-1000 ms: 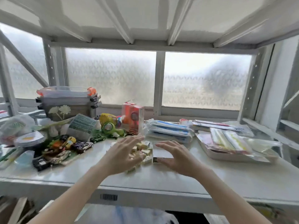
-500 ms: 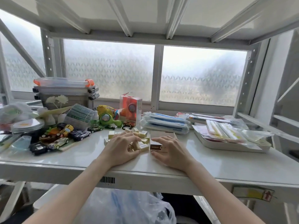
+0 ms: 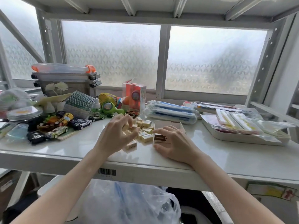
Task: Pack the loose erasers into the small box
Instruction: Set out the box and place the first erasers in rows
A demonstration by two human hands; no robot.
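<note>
No text seems legible; a barcode [image 3: 106, 172] marks the shelf edge [image 3: 145, 175].

White metal shelving [image 3: 145, 168] — frosted patterned windows [image 3: 210, 62] glowing with daylight.

Left arm: bare forearm, rising from the lower left of the frame toward the centre.
Left hand [image 3: 115, 137]: just left of centre, back facing the camera, fingers curled downward, thumb and fingertips drawn close together.
Right arm: bare forearm, rising from the lower right toward the centre.
Right hand [image 3: 174, 144]: just right of centre, palm down, fingers loosely bent and pointing left, thumb spread below them.
</note>
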